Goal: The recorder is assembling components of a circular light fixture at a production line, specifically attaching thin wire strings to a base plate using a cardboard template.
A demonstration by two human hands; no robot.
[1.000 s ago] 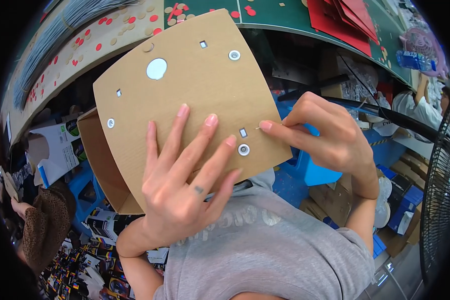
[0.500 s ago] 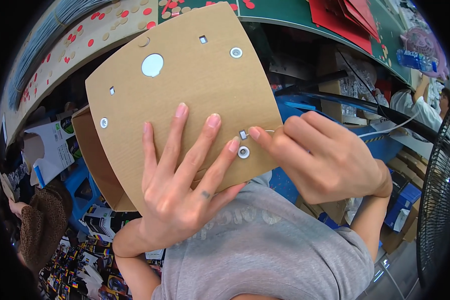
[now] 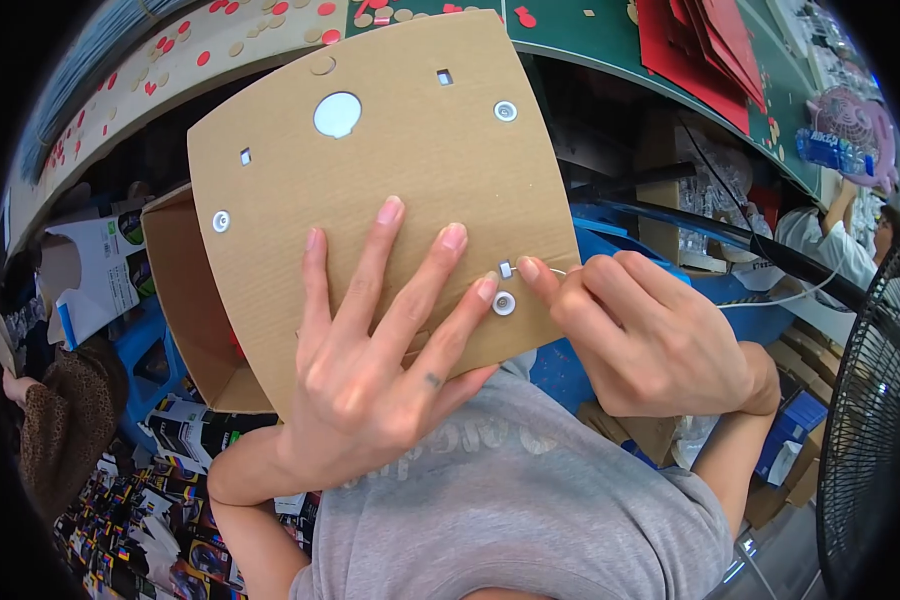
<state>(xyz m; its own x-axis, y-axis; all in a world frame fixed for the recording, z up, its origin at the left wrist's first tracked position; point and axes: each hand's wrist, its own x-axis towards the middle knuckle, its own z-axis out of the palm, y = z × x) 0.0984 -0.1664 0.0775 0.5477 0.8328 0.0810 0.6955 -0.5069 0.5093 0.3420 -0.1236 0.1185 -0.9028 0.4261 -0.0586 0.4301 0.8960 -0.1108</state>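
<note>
A brown cardboard panel [image 3: 370, 160] with a curved top edge lies tilted in front of my body. It has a large round hole, small rectangular slots and white round grommets. My left hand [image 3: 380, 340] is spread flat on the panel, its index fingertip beside the lower right slot [image 3: 505, 269] and the grommet [image 3: 504, 303] under it. At that slot my right hand [image 3: 650, 330] is closed in a pinch on a thin white cord [image 3: 558, 271]. The thumb tip rests beside the slot. A longer white length [image 3: 800, 298] shows beyond the right hand.
An open cardboard box [image 3: 195, 290] stands under the panel's left side. Behind is a green worktable [image 3: 590, 45] with red sheets [image 3: 695, 60] and scattered round cutouts. A black fan [image 3: 870, 400] is close on the right. Another person's arm [image 3: 842, 205] shows at far right.
The panel and both hands sit slightly further right in the view. My left hand stays flat on the panel, and my right hand keeps its pinch by the slot.
</note>
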